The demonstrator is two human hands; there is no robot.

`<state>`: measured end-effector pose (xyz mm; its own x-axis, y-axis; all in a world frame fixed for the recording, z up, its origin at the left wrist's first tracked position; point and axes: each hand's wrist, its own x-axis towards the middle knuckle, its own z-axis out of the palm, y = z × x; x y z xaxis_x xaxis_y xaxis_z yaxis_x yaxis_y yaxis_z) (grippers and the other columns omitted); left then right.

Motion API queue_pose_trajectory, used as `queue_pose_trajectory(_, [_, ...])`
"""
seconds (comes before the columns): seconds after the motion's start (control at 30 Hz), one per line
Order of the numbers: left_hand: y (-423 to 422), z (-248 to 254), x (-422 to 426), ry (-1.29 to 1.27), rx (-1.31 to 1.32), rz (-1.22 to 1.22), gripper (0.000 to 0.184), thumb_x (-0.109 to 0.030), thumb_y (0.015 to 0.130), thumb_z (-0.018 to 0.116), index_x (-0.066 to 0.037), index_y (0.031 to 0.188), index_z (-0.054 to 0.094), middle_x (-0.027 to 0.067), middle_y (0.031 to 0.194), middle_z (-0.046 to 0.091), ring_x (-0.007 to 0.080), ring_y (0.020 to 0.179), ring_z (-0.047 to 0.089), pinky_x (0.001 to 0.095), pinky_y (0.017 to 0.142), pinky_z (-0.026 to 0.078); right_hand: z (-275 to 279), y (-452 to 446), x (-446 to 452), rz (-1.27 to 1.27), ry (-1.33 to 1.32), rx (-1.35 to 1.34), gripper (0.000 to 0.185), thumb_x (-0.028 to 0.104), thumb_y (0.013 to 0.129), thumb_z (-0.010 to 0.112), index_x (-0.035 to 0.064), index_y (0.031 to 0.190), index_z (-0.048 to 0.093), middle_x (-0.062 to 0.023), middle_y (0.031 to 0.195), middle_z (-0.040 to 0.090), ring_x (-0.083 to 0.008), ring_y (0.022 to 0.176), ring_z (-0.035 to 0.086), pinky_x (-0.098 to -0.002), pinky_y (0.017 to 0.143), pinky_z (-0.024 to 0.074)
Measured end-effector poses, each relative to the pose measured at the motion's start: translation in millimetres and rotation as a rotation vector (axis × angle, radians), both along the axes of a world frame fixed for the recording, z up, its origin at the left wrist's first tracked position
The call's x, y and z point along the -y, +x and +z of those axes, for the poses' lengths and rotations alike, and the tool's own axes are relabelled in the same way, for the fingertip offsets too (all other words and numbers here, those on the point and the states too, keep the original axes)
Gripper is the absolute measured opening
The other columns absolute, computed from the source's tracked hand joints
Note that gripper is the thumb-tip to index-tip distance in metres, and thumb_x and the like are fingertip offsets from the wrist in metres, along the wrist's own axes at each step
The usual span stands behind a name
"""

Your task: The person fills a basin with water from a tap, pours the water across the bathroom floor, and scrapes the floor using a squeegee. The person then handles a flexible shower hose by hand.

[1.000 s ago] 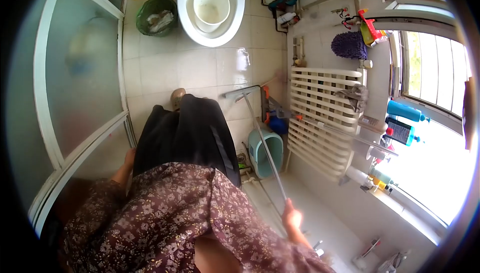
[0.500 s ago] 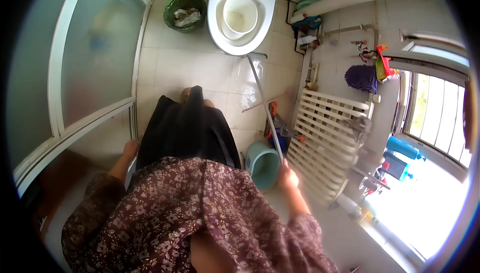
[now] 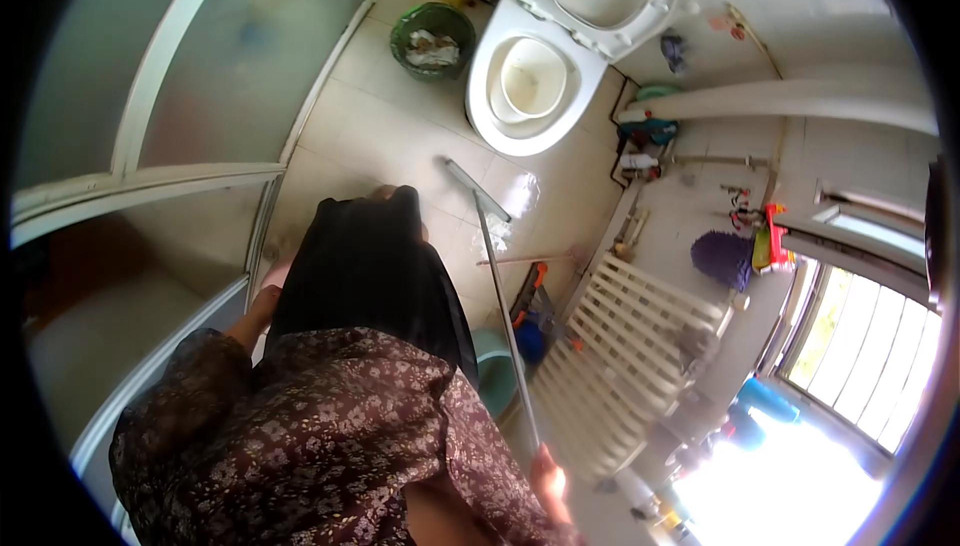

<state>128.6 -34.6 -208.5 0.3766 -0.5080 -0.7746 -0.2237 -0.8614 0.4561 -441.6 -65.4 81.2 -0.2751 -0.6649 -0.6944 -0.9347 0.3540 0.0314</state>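
My right hand (image 3: 548,478) is closed around the upper end of a long-handled floor squeegee (image 3: 495,264), at the lower right of the head view. The thin metal handle slants up and left. Its flat squeegee head rests on the tiled floor in front of the toilet, just left of a shiny wet patch (image 3: 517,201). My left hand (image 3: 265,306) hangs low beside the black skirt, close to the frame of the glass partition. Its fingers are too small and partly hidden to make out.
A white toilet (image 3: 497,136) with raised lid holds a white bucket (image 3: 532,79). Left of it stands a green waste bin (image 3: 433,16). A teal bucket (image 3: 497,376) is beside my skirt, near a white radiator (image 3: 625,346). Frosted glass panels (image 3: 250,56) line the left.
The squeegee head has come away from the toilet's base, back toward my feet. My right hand has drawn back with the handle. The view has also turned.
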Motion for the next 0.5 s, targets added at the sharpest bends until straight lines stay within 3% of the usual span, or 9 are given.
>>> queue_pose_trajectory(0.2, [-19, 13, -15, -0.075, 0.117, -0.229, 0.027, -0.024, 0.069, 0.053, 0.002, 0.065, 0.057, 0.0177, 0.063, 0.055, 0.0266, 0.06, 0.054, 0.0345, 0.056, 0.04, -71, 20, 101, 0.279, -0.043, 0.048, 0.031, 0.025, 0.076, 0.045, 0.0222, 0.107, 0.05, -0.0171, 0.063, 0.055, -0.0329, 0.058, 0.054, -0.0392, 0.054, 0.0438])
queue_pose_trajectory(0.27, [-19, 17, -18, -0.06, 0.052, -0.107, 0.027, -0.025, 0.069, 0.053, 0.001, 0.066, 0.057, 0.0181, 0.064, 0.055, 0.0281, 0.061, 0.054, 0.0348, 0.057, 0.04, -87, 46, 132, 0.279, -0.101, 0.136, 0.03, 0.024, 0.076, 0.046, 0.0212, 0.105, 0.051, -0.0173, 0.067, 0.055, -0.0332, 0.062, 0.054, -0.0383, 0.056, 0.044])
queue_pose_trajectory(0.3, [-20, 11, -29, 0.02, -0.041, 0.097, 0.025, -0.024, 0.07, 0.052, 0.001, 0.066, 0.057, 0.0169, 0.063, 0.055, 0.0272, 0.061, 0.054, 0.0347, 0.057, 0.04, -107, 42, 136, 0.253, -0.168, 0.273, 0.03, 0.023, 0.077, 0.046, 0.0192, 0.106, 0.051, -0.0163, 0.069, 0.056, -0.0302, 0.062, 0.056, -0.0353, 0.056, 0.0441])
queue_pose_trajectory(0.33, [-19, 13, -31, 0.014, -0.039, 0.113, 0.025, -0.024, 0.07, 0.052, 0.001, 0.066, 0.057, 0.0169, 0.063, 0.055, 0.0272, 0.061, 0.054, 0.0347, 0.057, 0.04, -117, 51, 147, 0.225, -0.233, 0.413, 0.031, 0.022, 0.077, 0.047, 0.0171, 0.107, 0.05, -0.0153, 0.07, 0.057, -0.0272, 0.063, 0.057, -0.0323, 0.056, 0.0442])
queue_pose_trajectory(0.4, [-18, 16, -34, 0.059, 0.117, -0.064, 0.025, -0.023, 0.07, 0.051, 0.0, 0.067, 0.058, 0.0156, 0.063, 0.055, 0.0262, 0.06, 0.054, 0.0337, 0.056, 0.04, -120, 84, 174, 0.061, -0.073, 0.417, 0.032, 0.019, 0.077, 0.047, 0.0114, 0.108, 0.05, -0.0093, 0.075, 0.059, -0.0151, 0.065, 0.057, -0.0258, 0.057, 0.0424])
queue_pose_trajectory(0.43, [-19, 17, -38, 0.053, 0.121, -0.048, 0.025, -0.023, 0.07, 0.051, 0.0, 0.067, 0.058, 0.0156, 0.063, 0.055, 0.0262, 0.06, 0.054, 0.0337, 0.056, 0.04, -131, 97, 182, -0.002, -0.111, 0.653, 0.032, 0.017, 0.078, 0.047, 0.0072, 0.109, 0.048, -0.0052, 0.076, 0.06, -0.0073, 0.066, 0.053, -0.022, 0.058, 0.0406])
queue_pose_trajectory(0.5, [-17, 11, -48, -0.135, 0.133, -0.108, 0.023, -0.022, 0.07, 0.051, -0.001, 0.065, 0.059, 0.0145, 0.063, 0.056, 0.025, 0.059, 0.054, 0.0327, 0.055, 0.04, -156, 120, 191, -0.063, -0.065, 0.698, 0.033, 0.016, 0.079, 0.046, 0.0053, 0.11, 0.047, -0.0018, 0.069, 0.056, -0.0053, 0.058, 0.048, -0.0201, 0.053, 0.0393])
